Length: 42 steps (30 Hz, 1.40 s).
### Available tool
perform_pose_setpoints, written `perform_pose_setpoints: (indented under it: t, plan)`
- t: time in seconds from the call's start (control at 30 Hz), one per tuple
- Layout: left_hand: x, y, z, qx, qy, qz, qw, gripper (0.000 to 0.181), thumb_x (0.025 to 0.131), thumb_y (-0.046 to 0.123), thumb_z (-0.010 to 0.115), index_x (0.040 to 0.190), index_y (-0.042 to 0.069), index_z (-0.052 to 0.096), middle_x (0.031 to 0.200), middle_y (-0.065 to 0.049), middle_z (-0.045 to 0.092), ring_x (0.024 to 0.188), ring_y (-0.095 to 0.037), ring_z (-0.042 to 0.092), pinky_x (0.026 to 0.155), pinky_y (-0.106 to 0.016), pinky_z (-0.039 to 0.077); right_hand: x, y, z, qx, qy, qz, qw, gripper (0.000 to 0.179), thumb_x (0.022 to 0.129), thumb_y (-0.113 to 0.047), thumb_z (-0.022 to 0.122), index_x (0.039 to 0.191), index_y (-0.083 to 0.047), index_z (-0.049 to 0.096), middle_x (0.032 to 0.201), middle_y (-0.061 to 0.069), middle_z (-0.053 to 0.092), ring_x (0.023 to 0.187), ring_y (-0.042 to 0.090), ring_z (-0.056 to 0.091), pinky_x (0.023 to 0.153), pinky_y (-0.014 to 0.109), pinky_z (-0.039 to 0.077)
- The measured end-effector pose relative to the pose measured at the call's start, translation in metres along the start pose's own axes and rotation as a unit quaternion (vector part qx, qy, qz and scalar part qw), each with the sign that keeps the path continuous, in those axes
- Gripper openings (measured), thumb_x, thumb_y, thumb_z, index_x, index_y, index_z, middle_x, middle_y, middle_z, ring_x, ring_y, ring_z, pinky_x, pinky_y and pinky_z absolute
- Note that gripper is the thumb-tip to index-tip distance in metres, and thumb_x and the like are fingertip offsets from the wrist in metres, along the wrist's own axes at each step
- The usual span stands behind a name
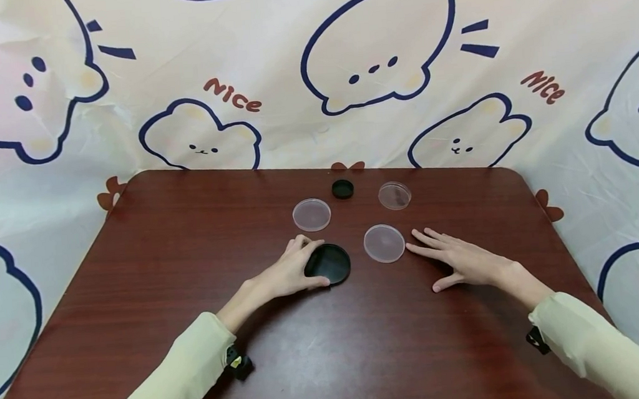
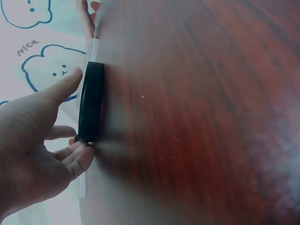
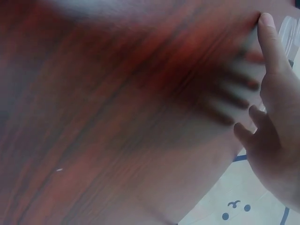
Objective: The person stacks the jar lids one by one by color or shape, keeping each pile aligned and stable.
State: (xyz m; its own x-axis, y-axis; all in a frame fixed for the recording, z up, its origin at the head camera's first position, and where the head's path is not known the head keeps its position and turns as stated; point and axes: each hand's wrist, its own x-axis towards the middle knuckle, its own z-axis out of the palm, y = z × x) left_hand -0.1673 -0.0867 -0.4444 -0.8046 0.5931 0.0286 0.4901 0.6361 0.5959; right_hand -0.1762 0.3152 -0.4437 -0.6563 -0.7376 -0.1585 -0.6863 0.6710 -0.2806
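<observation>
A large black round disc with a raised rim (image 1: 329, 264) lies near the middle of the table. My left hand (image 1: 293, 268) grips it from the left, the thumb at its near edge and the fingers at its far edge. In the left wrist view the black disc (image 2: 92, 102) is seen edge-on between thumb and fingers. My right hand (image 1: 465, 260) is spread low over the table, its fingertips beside a clear shallow round dish (image 1: 384, 243). Whether they touch it I cannot tell. In the right wrist view the right hand (image 3: 276, 108) holds nothing.
Behind the black disc lies another clear round dish (image 1: 312, 215). Farther back are a small black round piece (image 1: 342, 189) and a clear dish with a taller wall (image 1: 395, 195). The brown table (image 1: 197, 221) meets a cartoon-printed cloth (image 1: 279, 40) at its back and sides.
</observation>
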Motion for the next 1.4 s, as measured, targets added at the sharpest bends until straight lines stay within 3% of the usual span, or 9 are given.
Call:
perform_pose_setpoints:
  t: [0.2, 0.33, 0.47, 0.6, 0.87, 1.13, 1.4]
  plan:
    - [0.016, 0.002, -0.006, -0.003, 0.029, 0.009, 0.9995, 0.065, 0.09, 0.031, 0.07, 0.141, -0.001, 0.045, 0.123, -0.018, 0.045, 0.106, -0.028, 0.04, 0.092, -0.044, 0.038, -0.004, -0.001, 0.003, -0.013, 0.004, -0.016, 0.9998, 0.085, 0.083, -0.058, 0.064, 0.152, -0.019, 0.034, 0.159, 0.011, 0.018, 0.143, 0.04, 0.015, 0.107, 0.059, 0.022]
    - [0.037, 0.001, -0.015, 0.006, 0.062, 0.032, 0.9975, 0.057, 0.091, 0.024, 0.069, 0.137, -0.003, 0.049, 0.121, -0.021, 0.047, 0.109, -0.031, 0.041, 0.095, -0.049, 0.035, -0.004, -0.001, 0.005, -0.021, 0.006, -0.018, 0.9996, 0.085, 0.083, -0.058, 0.064, 0.152, -0.019, 0.034, 0.159, 0.012, 0.019, 0.142, 0.04, 0.015, 0.106, 0.059, 0.022]
    - [0.064, -0.006, -0.027, 0.016, 0.081, 0.024, 0.9963, 0.053, 0.092, 0.022, 0.068, 0.137, 0.0, 0.05, 0.127, -0.021, 0.046, 0.112, -0.034, 0.039, 0.092, -0.048, 0.035, -0.003, -0.004, 0.007, -0.015, 0.012, -0.018, 0.9996, 0.083, 0.084, -0.058, 0.064, 0.152, -0.019, 0.035, 0.158, 0.014, 0.018, 0.142, 0.043, 0.015, 0.105, 0.062, 0.021]
    - [0.092, -0.014, -0.037, 0.033, 0.073, -0.004, 0.9968, 0.054, 0.095, 0.024, 0.064, 0.141, 0.004, 0.046, 0.133, -0.021, 0.043, 0.114, -0.035, 0.036, 0.09, -0.049, 0.033, -0.002, -0.008, 0.011, 0.0, 0.026, -0.01, 0.9996, 0.074, 0.089, -0.053, 0.062, 0.151, -0.021, 0.037, 0.158, 0.016, 0.018, 0.141, 0.046, 0.012, 0.103, 0.067, 0.017]
    - [0.136, -0.017, -0.046, 0.049, 0.036, -0.051, 0.9969, 0.058, 0.096, 0.018, 0.061, 0.147, 0.004, 0.038, 0.146, -0.02, 0.038, 0.131, -0.038, 0.033, 0.102, -0.049, 0.033, -0.001, -0.011, 0.018, 0.012, 0.046, 0.009, 0.9988, 0.063, 0.095, -0.04, 0.06, 0.151, -0.021, 0.037, 0.158, 0.016, 0.016, 0.143, 0.044, 0.009, 0.104, 0.068, 0.011]
    - [0.162, -0.029, -0.034, 0.047, -0.001, -0.087, 0.9951, 0.069, 0.091, 0.02, 0.069, 0.147, -0.002, 0.036, 0.146, -0.021, 0.038, 0.132, -0.039, 0.033, 0.105, -0.045, 0.031, -0.001, -0.014, 0.018, 0.01, 0.041, 0.013, 0.999, 0.063, 0.096, -0.039, 0.059, 0.151, -0.021, 0.036, 0.159, 0.016, 0.015, 0.143, 0.043, 0.007, 0.105, 0.067, 0.01]
    - [0.177, -0.026, -0.028, 0.056, 0.004, -0.123, 0.9908, 0.067, 0.089, 0.022, 0.072, 0.146, 0.003, 0.041, 0.143, -0.02, 0.04, 0.131, -0.037, 0.033, 0.096, -0.046, 0.04, -0.005, -0.012, 0.017, 0.001, 0.042, 0.014, 0.999, 0.062, 0.096, -0.039, 0.058, 0.151, -0.021, 0.036, 0.158, 0.017, 0.016, 0.142, 0.044, 0.009, 0.104, 0.067, 0.012]
